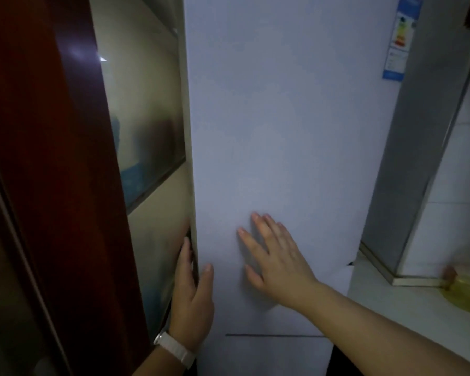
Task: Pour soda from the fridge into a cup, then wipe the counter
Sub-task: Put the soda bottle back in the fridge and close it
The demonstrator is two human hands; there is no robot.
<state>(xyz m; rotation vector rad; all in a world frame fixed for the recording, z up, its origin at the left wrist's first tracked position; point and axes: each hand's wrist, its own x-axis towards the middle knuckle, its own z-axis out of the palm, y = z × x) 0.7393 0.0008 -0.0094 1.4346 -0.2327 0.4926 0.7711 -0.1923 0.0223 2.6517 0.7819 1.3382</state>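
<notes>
Smooth white fridge door (282,131) | right hand (277,259) flat | left hand (193,299) gripping edge

Tall white fridge (282,131), door closed.

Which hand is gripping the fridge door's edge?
The left hand, with the white wristband: its fingers hook behind the fridge door at its left edge, thumb in front. The right hand lies flat, fingers spread, on the door's face.

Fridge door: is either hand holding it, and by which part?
The left hand holds the fridge door by its left edge, fingers behind it, thumb on the front. The right hand lies flat on the door's front, holding nothing.
</notes>
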